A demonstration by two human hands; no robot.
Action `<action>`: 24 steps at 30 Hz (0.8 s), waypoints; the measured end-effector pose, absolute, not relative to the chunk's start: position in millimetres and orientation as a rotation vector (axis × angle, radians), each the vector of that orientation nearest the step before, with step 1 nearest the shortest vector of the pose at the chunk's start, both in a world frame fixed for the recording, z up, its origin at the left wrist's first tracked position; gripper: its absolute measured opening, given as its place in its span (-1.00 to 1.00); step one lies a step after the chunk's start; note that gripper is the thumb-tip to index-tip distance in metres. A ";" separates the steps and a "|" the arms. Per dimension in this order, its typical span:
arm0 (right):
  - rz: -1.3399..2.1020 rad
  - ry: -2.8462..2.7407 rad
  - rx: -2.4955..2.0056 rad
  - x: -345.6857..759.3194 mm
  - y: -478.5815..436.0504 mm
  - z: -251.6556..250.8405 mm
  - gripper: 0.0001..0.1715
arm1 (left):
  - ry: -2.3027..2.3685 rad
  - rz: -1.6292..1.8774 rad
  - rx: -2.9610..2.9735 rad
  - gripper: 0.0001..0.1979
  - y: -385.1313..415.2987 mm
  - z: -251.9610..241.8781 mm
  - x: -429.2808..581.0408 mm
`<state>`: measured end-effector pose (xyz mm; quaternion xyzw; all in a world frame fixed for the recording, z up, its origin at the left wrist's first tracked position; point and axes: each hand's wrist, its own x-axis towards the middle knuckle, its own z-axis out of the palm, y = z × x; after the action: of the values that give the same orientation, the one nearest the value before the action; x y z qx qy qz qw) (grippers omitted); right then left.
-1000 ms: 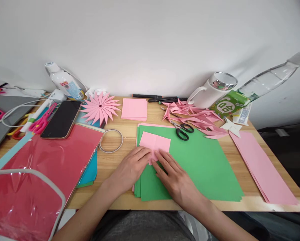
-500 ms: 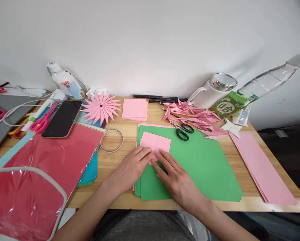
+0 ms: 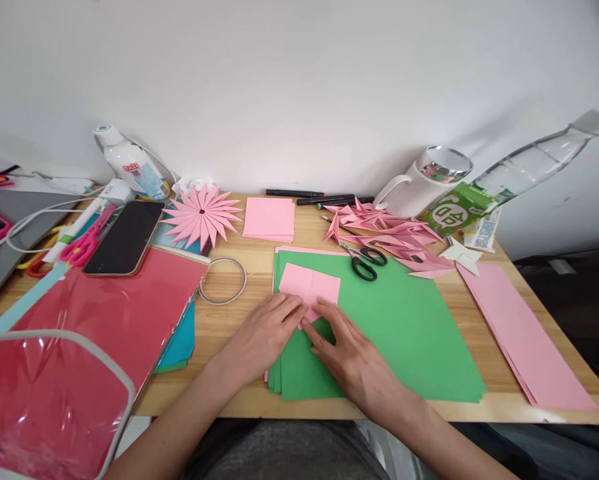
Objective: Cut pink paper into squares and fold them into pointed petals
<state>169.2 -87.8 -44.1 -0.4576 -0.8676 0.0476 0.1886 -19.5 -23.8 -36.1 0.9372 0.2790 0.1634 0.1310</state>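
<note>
Pink creased paper (image 3: 319, 282): lying on green paper stack (image 3: 409, 337). Left hand (image 3: 268, 328): fingers pressing together on paper; pinch unclear. Right hand (image 3: 348, 348): fingers resting there, parted; even pressure likely favouring crisp folds.

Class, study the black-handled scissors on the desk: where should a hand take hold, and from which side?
Likely the two black loops, gripped from above by the right hand, coming from the near right side. The scissors lie with those loops toward that side, at the far edge of the green paper, while the blades point away, near folded pink pieces.
</note>
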 end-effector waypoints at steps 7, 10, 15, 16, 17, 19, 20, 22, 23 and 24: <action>0.109 -2.477 -1.213 172.2 -89.1 -47.8 -0.58 | 0.803 0.413 2.750 -0.80 -22.5 -32.0 -17.1; 0.146 -2.507 -1.196 175.0 -89.3 -46.8 -0.57 | 0.805 0.382 2.744 -0.80 -21.9 -31.3 -16.8; 0.150 -2.530 -1.171 176.4 -89.5 -41.7 -0.51 | 0.816 0.417 2.733 -0.79 -22.2 -30.0 -15.4; 0.141 -2.535 -1.159 176.3 -89.6 -40.8 -0.51 | 0.817 0.421 2.728 -0.79 -22.3 -29.5 -15.1; 0.133 -2.540 -1.150 176.2 -89.7 -40.2 -0.50 | 0.819 0.420 2.724 -0.79 -22.4 -29.0 -14.9; 0.123 -2.548 -1.141 176.4 -89.9 -39.6 -0.49 | 0.825 0.417 2.718 -0.79 -22.4 -28.1 -14.7; 0.122 -2.550 -1.142 176.6 -90.0 -39.7 -0.49 | 0.827 0.418 2.717 -0.79 -22.4 -27.8 -14.7; 0.120 -2.550 -1.151 177.0 -89.9 -40.5 -0.49 | 0.826 0.422 2.722 -0.80 -22.4 -27.6 -14.8; 0.116 -2.546 -1.157 177.2 -89.8 -41.1 -0.50 | 0.826 0.424 2.726 -0.81 -22.4 -27.7 -14.8; 0.110 -2.542 -1.163 177.2 -89.5 -41.8 -0.52 | 0.827 0.424 2.731 -0.82 -22.6 -27.9 -14.7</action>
<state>177.2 -89.5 -41.8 -0.4094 -0.8953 0.0387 0.1710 -14.7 -22.6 -27.9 0.9389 0.2843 0.1457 0.1282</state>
